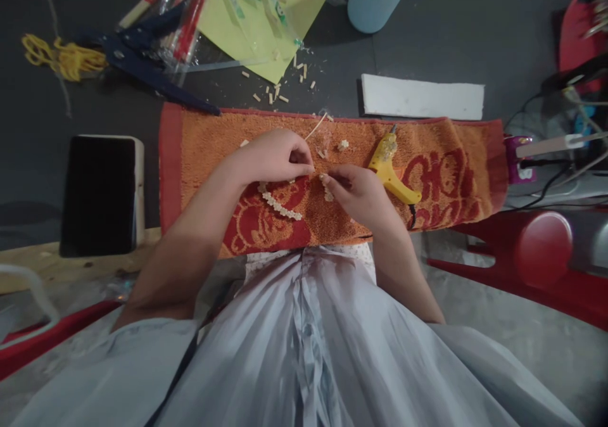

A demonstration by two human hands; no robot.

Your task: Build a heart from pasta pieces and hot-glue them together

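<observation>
Over an orange towel [202,142], the right hand [360,194] is pinching a pale piece [327,192]; leftward, the left hand [277,154] is curling, its hold unclear.

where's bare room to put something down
Dark tabletop right of the blue cup, beyond the white slab; also left of the black panel. Crowded: around the yellow paper and dark blue tool, and the towel near the left hand and right hand.

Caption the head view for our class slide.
Bare left hand, bare right hand pinching small pale piece, over orange red-patterned towel, beside yellow glue gun.
</observation>
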